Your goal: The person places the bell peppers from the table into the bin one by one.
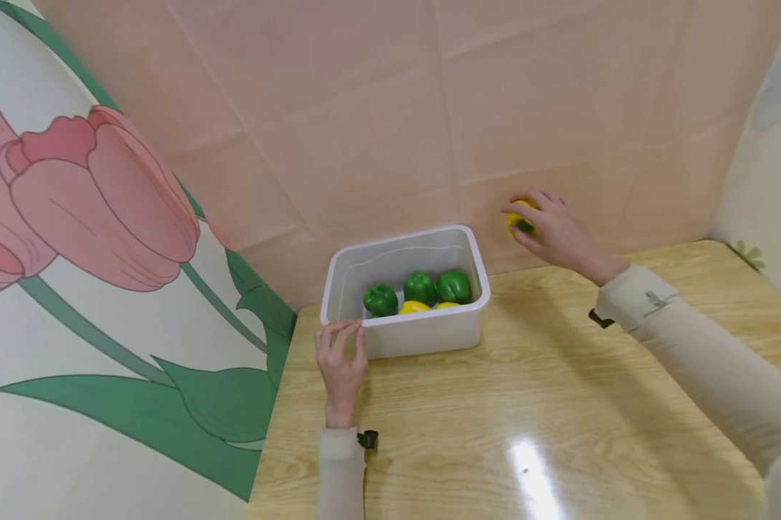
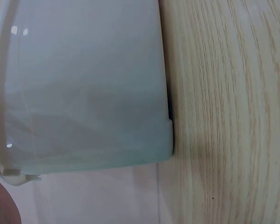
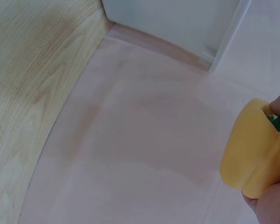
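Observation:
My right hand [image 1: 555, 230] grips a yellow bell pepper [image 3: 247, 149] above the table, to the right of a white plastic bin [image 1: 423, 334]. The pepper's green stem [image 3: 276, 122] shows between the fingers. At the bin's near left corner, my left hand [image 1: 341, 365] holds the rim with its fingertips. Inside the bin lie three green bell peppers, one at the left [image 1: 381, 300], one in the middle [image 1: 420, 288] and one at the right [image 1: 454, 286]. Two yellow peppers [image 1: 414, 307] are partly hidden behind the near wall. In the left wrist view, the bin's side [image 2: 84, 84] fills much of the picture.
The bin stands on a wood-grain table [image 1: 468, 412] close to its back edge. Behind rises a pink cloth [image 1: 364, 123] with fold creases. A wall with painted tulips [image 1: 104, 195] borders the left side, and a pale wall [image 1: 767, 180] the right.

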`<action>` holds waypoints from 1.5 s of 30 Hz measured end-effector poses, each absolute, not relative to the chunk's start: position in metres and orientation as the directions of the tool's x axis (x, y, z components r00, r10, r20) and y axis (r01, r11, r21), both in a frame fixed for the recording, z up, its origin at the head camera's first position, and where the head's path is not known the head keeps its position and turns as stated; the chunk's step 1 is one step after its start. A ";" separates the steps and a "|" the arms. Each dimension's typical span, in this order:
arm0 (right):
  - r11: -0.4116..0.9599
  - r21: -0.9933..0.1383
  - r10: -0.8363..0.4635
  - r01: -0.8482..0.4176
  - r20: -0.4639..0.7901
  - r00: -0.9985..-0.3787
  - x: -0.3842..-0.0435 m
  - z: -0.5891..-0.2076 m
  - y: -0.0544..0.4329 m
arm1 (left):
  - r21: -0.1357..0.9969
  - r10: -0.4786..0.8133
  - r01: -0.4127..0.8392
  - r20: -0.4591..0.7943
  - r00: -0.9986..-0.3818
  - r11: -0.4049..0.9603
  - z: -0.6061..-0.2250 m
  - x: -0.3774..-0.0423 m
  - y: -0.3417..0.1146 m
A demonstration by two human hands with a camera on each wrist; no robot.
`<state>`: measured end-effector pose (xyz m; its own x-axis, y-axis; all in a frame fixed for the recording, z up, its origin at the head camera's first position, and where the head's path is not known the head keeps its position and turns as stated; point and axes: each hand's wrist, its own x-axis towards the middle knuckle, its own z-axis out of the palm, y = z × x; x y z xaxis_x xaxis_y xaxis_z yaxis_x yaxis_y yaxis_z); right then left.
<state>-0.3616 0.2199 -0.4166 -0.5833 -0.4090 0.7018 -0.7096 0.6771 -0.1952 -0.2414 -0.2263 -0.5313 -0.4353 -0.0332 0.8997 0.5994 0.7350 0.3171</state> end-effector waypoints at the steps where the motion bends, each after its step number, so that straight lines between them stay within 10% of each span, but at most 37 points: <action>1: 0.675 -0.192 -0.410 -0.712 0.705 -0.578 -0.362 -0.416 0.219 | 0.317 -0.033 0.599 0.900 -0.435 0.735 -0.531 -0.241 -0.226; 45: 0.634 -0.166 -0.434 -0.756 0.732 -0.525 -0.357 -0.390 0.193 | 0.320 -0.026 0.600 0.895 -0.445 0.734 -0.532 -0.239 -0.227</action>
